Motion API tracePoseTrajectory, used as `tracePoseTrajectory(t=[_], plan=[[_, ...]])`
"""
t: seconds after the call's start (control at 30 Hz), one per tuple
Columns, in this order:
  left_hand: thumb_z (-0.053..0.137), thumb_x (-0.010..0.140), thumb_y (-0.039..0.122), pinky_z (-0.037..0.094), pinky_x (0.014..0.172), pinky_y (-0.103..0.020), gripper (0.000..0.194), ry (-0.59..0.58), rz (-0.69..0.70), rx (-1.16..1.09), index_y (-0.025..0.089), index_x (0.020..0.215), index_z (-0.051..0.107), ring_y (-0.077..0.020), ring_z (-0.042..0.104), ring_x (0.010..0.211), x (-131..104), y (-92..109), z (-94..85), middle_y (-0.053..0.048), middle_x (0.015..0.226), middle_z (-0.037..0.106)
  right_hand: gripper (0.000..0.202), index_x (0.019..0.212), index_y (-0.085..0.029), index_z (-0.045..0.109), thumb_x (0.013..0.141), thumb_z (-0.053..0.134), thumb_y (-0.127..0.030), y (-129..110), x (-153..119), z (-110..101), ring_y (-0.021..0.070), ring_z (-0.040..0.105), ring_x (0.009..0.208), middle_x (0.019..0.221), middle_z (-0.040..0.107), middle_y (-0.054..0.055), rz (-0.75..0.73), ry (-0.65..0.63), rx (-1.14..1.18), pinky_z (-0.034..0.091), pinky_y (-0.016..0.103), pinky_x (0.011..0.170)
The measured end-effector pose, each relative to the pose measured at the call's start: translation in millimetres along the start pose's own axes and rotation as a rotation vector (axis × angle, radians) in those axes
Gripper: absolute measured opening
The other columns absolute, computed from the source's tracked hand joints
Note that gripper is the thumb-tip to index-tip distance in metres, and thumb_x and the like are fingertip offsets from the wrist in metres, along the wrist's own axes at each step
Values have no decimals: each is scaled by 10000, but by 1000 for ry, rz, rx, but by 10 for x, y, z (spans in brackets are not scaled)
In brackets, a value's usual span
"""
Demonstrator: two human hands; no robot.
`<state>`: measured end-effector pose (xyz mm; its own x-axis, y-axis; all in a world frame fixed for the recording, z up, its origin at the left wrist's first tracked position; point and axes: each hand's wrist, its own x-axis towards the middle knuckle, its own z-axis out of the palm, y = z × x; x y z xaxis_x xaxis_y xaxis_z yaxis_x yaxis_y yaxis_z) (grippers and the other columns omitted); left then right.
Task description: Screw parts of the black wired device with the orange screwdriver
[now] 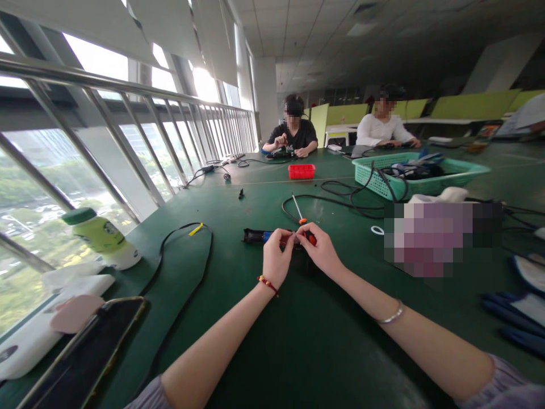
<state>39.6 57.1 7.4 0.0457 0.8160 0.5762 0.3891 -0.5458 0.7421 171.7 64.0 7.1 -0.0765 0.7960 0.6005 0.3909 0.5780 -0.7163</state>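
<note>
A dark cylindrical device with a blue section lies on the green table, partly covered by my hands. My left hand is closed, thumb and finger pinched over the device. Its fingertips meet those of my right hand, which is also pinched. Whatever small piece sits between the fingertips is too small to make out. Orange-red parts show beside my right fingers. Just behind them, a screwdriver with a pale shaft and orange end points away from me.
A red box and a green basket with tools and cables stand farther back. Black cables cross the table. At left are a bottle and a phone. Blue gloves lie right. Other people sit across.
</note>
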Motion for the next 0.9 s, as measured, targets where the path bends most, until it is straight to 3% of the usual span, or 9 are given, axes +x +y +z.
tracePoseTrajectory(t=[0.3,0.57,0.63,0.7,0.77,0.83,0.87,0.9], plan=[[440,879,174,499,663,-254,106,-99,96,309,194,834,534,-135,604,721,-20,-48,-23,-19,826,631,100,818,-212,565,804,468,-189,70,-20,1,174,555,835,855,557,33,-49,-110,-135,433,329,801],[451,866,153,510,720,-255,163,-80,206,379,198,945,586,-144,622,806,-62,-102,-28,-30,900,654,110,831,-208,543,854,445,-253,116,10,-26,144,568,794,822,566,23,-91,-88,-151,454,284,776],[444,863,144,504,781,-269,219,-69,228,389,198,1028,577,-152,616,877,-72,26,-60,-43,985,648,105,814,-203,539,844,444,-235,139,21,-53,141,562,784,807,558,22,-88,-82,-184,452,275,763],[452,853,149,495,809,-278,236,-45,238,407,197,1047,578,-160,610,905,-73,294,-173,-48,1016,638,86,776,-200,540,814,464,-214,156,25,-88,140,550,754,789,543,19,-89,-98,-234,448,269,734],[453,841,149,497,738,-256,217,-104,252,428,221,976,607,-155,618,848,-93,645,-388,-26,950,647,72,742,-202,548,781,487,-199,162,21,-118,137,537,726,790,536,17,-99,-134,-290,442,266,714],[484,829,193,490,655,-252,173,-240,292,469,254,888,635,-153,620,738,-176,949,-680,0,853,654,71,739,-205,563,767,498,-198,153,10,-133,140,528,723,815,544,22,-114,-168,-347,434,274,718],[508,827,243,485,629,-252,141,-286,312,463,269,855,644,-148,613,690,-247,1043,-832,12,813,650,75,745,-206,571,765,499,-199,146,3,-134,145,524,727,828,549,28,-121,-178,-377,431,282,725],[527,827,306,486,635,-254,128,-251,297,448,277,835,650,-149,611,685,-334,1087,-973,15,788,642,80,755,-206,579,766,499,-201,138,-3,-132,150,520,732,843,555,34,-127,-183,-406,427,290,733]])
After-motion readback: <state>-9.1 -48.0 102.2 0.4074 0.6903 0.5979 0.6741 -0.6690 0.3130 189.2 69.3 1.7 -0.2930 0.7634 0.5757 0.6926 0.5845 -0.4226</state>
